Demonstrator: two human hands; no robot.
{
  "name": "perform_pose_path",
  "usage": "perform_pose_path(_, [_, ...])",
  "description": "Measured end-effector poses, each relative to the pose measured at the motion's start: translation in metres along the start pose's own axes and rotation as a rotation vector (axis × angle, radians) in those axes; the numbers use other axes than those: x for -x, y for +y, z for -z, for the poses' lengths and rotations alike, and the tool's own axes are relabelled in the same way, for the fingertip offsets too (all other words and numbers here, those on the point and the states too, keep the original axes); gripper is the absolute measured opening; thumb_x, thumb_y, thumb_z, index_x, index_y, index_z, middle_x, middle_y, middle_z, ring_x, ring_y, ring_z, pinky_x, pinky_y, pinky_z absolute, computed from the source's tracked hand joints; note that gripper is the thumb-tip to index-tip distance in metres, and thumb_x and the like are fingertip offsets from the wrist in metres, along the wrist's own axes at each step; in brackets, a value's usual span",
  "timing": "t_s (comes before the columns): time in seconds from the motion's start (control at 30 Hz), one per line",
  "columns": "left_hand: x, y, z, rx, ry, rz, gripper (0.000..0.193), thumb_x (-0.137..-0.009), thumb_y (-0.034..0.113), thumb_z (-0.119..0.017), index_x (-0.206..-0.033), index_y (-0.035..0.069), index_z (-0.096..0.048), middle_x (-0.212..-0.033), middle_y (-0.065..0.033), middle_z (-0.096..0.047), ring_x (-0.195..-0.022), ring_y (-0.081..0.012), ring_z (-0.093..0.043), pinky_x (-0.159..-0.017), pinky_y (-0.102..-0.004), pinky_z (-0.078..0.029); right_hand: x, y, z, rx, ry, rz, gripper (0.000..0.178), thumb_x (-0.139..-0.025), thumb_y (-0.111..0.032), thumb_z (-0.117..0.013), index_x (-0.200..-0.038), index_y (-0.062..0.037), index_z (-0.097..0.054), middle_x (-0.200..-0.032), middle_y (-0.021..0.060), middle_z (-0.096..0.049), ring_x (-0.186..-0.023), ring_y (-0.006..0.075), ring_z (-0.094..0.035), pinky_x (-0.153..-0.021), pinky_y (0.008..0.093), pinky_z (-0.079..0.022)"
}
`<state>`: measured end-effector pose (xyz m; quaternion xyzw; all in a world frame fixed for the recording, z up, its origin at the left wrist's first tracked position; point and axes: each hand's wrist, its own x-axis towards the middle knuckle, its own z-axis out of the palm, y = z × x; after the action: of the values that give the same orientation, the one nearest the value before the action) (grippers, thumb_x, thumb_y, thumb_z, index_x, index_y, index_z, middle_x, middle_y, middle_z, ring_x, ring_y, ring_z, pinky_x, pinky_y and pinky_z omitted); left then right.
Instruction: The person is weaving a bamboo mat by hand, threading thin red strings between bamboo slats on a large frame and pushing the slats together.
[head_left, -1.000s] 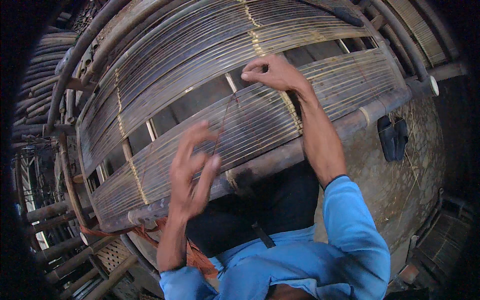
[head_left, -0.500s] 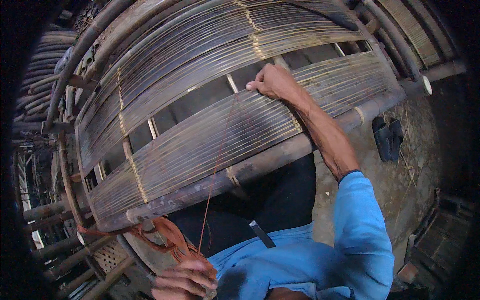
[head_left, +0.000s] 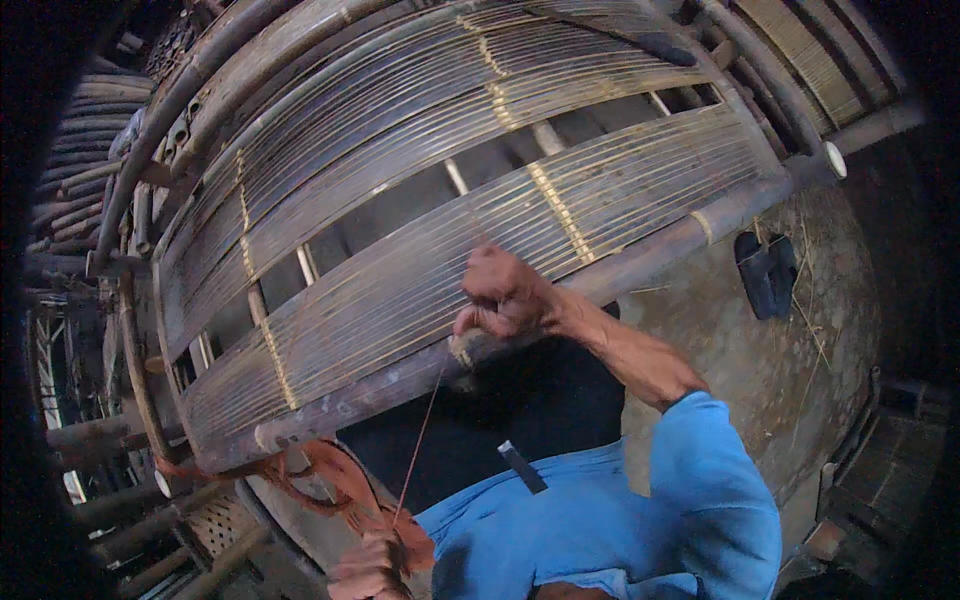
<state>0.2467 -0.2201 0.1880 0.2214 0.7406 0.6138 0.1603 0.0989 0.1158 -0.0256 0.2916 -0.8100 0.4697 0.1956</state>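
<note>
From where I stand, the person's right hand (head_left: 505,295) is a closed fist, thumb folded in, above the near edge of a broad slatted rack (head_left: 620,180). A thin reddish thread (head_left: 424,425) slants down from about its thumb, past that edge, to the left hand (head_left: 370,572). That hand, low by the body and a little blurred, has its fingers curled, apparently around the thread's lower part. Holding the hands so far apart probably keeps the thread straight and tight; it looks as fine as a wire.

The rack reaches over the dark trousers (head_left: 480,425), close in, likely so that both arms can work at it easily. Its slats are narrow, pale and springy-looking, bowed by the lens, with wider gaps along the middle. Knobbly straw-coloured bindings (head_left: 560,212) cross them, presumably to hold them evenly spaced. A thick, smooth, round pole (head_left: 350,405) forms the near edge. By the near left corner hangs a soft, rumpled orange-brown cloth (head_left: 345,470). Dark slippers (head_left: 768,275) sit on the rough, mottled floor (head_left: 720,390) off the near right corner.
</note>
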Motion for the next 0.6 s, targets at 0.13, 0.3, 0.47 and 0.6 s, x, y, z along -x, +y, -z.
perform_pose_path(0.13, [0.003, -0.025, -0.004, 0.162, 0.115, -0.293, 0.039, -0.091, 0.015, -0.068, -0.065, -0.002, -0.046, -0.065, -0.0091, -0.045, -0.061, -0.0246, -0.043, -0.068, -0.0417, -0.041, -0.019, -0.018, 0.007, -0.015, -0.143, -0.034, 0.039, -0.075, -0.028, -0.088, -0.075, -0.0094, -0.054, -0.073, 0.0078, -0.055, -0.077, 0.0279, -0.059, -0.082, 0.04, -0.048])
perform_pose_path(0.3, [-0.022, 0.011, 0.02, -0.518, -0.711, 0.683, 0.034, -0.092, 0.035, -0.075, -0.1, 0.002, -0.076, -0.094, -0.0237, -0.073, -0.095, -0.0372, -0.07, -0.093, -0.0486, -0.048, 0.026, 0.002, 0.069, 0.253, 0.153, -0.275, 0.044, -0.082, -0.023, -0.083, -0.12, -0.0067, -0.067, -0.121, 0.0143, -0.067, -0.119, 0.0331, -0.061, -0.104, 0.0432, -0.048])
perform_pose_path(0.47, [-0.038, -0.007, 0.007, -0.853, 0.368, 0.182, 0.02, -0.096, 0.013, -0.068, -0.097, -0.007, -0.068, -0.119, -0.0224, -0.068, -0.123, -0.0428, -0.058, -0.107, -0.0442, -0.042, 0.12, 0.022, 0.206, 1.078, 0.515, -0.671, 0.048, -0.089, -0.031, -0.075, -0.123, 0.001, -0.066, -0.128, 0.0223, -0.062, -0.119, 0.0413, -0.056, -0.104, 0.0504, -0.044])
perform_pose_path(0.6, [-0.121, -0.012, -0.001, -1.158, 0.18, -0.137, 0.011, -0.086, 0.008, -0.074, -0.093, 0.0, -0.069, -0.11, -0.0167, -0.071, -0.102, -0.0274, -0.069, -0.108, -0.0384, -0.043, 0.19, 0.035, 0.249, 1.34, 0.443, -0.892, 0.048, -0.091, -0.038, -0.072, -0.117, 0.0021, -0.068, -0.129, 0.0224, -0.06, -0.117, 0.0412, -0.055, -0.101, 0.0523, -0.044])
